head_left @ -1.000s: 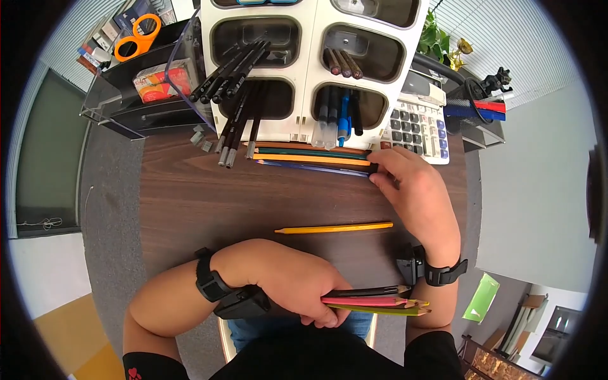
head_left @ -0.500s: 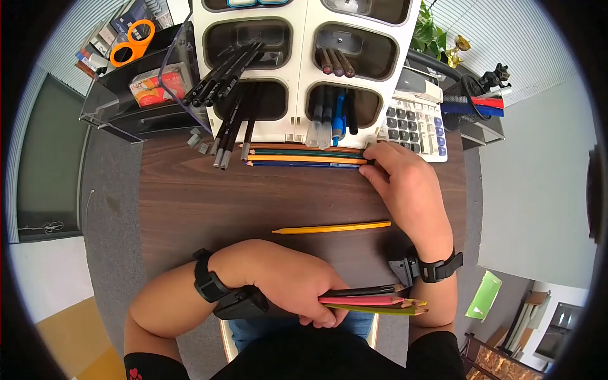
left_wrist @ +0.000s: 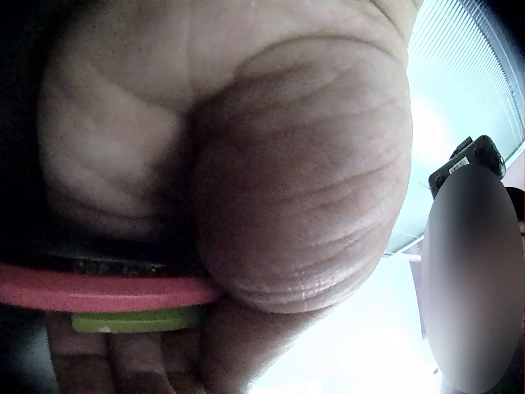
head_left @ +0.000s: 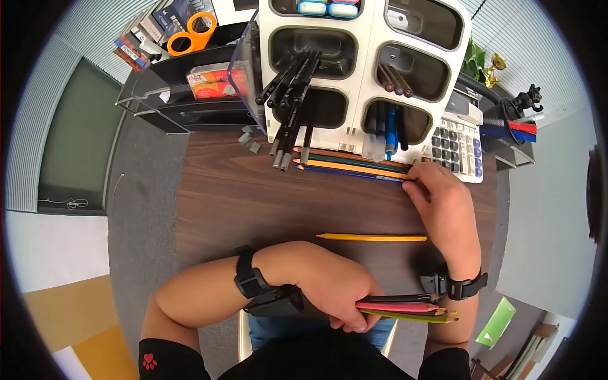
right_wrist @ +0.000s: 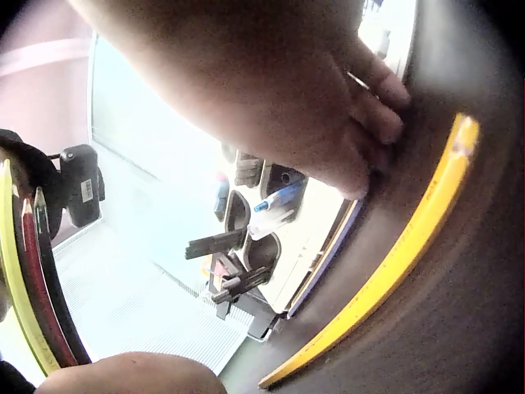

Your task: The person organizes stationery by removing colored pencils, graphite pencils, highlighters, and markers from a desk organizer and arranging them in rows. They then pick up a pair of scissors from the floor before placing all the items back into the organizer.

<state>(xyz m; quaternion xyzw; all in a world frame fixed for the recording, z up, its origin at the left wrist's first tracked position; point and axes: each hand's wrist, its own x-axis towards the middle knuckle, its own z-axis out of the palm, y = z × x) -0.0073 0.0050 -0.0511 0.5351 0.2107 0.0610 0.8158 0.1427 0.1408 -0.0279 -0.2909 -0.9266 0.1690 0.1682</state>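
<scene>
My left hand (head_left: 335, 285) grips a small bundle of colored pencils low in the head view. A black pencil (head_left: 402, 298), a pink pencil (head_left: 396, 307) and an olive-green pencil (head_left: 411, 315) show in it, tips to the right. My right hand (head_left: 451, 212) pinches the right end of a blue pencil (head_left: 348, 171) between thumb and fingers. That pencil lies nearest me in a row with an orange pencil (head_left: 351, 167), a dark green pencil (head_left: 354, 160) and a brown pencil (head_left: 342, 154). A yellow pencil (head_left: 373, 237) lies alone between my hands.
Behind the row stands a white organizer (head_left: 367, 63) with pens and black pencils jutting toward me. A calculator (head_left: 457, 149) sits beyond my right fingers. Small grey erasers (head_left: 254, 147) lie left of the organizer, near a black rack holding orange scissors (head_left: 190, 37).
The blue pencil has gone from slightly slanted to lying along the row, with my right hand at its end. The head view has shifted, so everything appears farther right. The left hand keeps its bundle.
</scene>
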